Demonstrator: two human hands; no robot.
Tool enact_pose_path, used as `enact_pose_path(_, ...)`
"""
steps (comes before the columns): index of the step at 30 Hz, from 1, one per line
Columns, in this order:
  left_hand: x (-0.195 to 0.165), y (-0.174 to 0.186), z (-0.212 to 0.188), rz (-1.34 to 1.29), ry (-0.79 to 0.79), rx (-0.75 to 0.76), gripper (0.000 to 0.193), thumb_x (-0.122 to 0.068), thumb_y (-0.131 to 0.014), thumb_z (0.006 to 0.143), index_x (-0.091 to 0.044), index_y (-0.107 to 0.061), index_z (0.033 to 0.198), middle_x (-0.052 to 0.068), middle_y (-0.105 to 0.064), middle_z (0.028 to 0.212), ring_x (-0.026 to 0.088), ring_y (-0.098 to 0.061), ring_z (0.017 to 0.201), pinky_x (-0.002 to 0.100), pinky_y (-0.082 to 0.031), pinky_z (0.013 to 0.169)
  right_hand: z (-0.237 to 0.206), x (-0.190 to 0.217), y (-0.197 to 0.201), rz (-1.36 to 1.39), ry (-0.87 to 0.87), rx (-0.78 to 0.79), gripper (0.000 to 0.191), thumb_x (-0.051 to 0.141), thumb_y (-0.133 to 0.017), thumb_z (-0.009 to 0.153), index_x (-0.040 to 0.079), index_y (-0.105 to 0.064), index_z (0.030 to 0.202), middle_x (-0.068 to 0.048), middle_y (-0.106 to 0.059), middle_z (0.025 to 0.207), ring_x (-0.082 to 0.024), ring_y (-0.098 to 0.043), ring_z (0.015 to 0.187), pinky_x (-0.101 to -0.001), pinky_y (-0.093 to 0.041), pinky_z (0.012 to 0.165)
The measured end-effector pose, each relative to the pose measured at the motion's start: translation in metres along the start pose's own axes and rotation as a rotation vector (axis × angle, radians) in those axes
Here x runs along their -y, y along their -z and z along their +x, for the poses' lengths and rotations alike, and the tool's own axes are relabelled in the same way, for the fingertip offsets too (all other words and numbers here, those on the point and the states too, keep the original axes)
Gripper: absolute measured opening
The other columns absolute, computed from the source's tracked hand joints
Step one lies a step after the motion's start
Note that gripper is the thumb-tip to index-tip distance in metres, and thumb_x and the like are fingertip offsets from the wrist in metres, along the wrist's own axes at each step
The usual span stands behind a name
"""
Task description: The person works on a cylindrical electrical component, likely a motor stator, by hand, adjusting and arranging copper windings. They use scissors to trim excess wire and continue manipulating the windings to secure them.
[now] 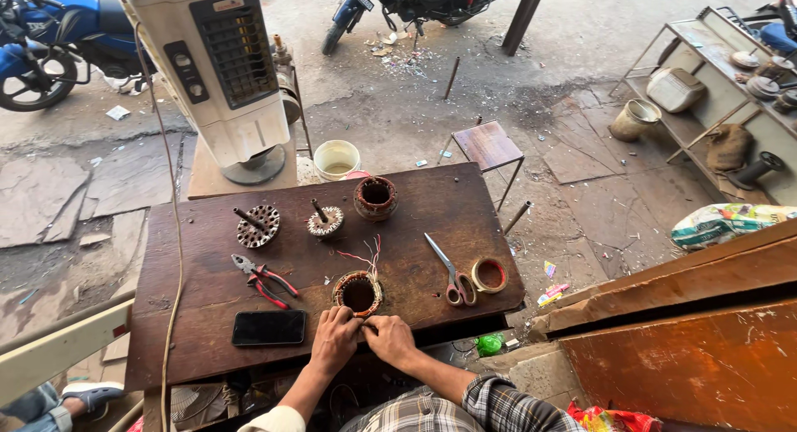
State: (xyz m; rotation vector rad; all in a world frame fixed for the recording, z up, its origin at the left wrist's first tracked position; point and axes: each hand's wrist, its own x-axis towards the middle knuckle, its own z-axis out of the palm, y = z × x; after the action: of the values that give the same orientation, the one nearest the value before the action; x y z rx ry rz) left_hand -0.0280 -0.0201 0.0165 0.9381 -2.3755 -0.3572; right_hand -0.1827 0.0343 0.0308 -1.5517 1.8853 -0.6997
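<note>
Sitting outdoors in plain daylight on cracked, littered pavement (398, 108). Dark wooden table (199, 316) filling the middle, small stool (490, 146) standing behind it, blue motorbike (58, 34) parking upper left, metal rack (706, 92) leaning upper right, orange boards (689, 349) lying lower right.

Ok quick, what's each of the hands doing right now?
Left hand: fingers curled at the near edge of the wound stator ring, touching it.
Right hand: fingers pinched at the same edge; a firm grip cannot be told.

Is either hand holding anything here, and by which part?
Both the left hand and right hand meet at the near rim of the round motor winding; the exact grip cannot be told.
</note>
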Motion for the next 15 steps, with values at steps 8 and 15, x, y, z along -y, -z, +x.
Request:
enact_pose_path(8, -0.006, -0.011, -0.006, 0.143, 0.129, -0.123, 0.013, -0.017, -0.073, 0.075, -0.011, -0.068, 0.085, 0.005, -0.063, 0.093, 0.026, -0.059, 0.094, 0.042, -0.043, 0.087, 0.007, -0.008, -0.006, -0.046, 0.041, -0.054, 0.017, 0.026, -0.074, 0.087, 0.013, -0.080, 0.097, -0.007, -0.071, 0.099, -0.028, -0.070, 0.092, -0.0404, -0.055, 0.082)
enact_pose_path(15, -0.018, -0.020, -0.011, 0.179, 0.380, -0.064, 0.017, -0.024, -0.072, 0.083, -0.008, -0.067, 0.087, 0.008, -0.062, 0.092, 0.027, -0.058, 0.094, 0.044, -0.041, 0.086, 0.010, -0.006, -0.005, -0.030, -0.002, -0.051, 0.018, 0.025, -0.076, 0.085, 0.009, -0.079, 0.093, -0.007, -0.071, 0.098, -0.025, -0.071, 0.089, -0.0387, -0.056, 0.080)
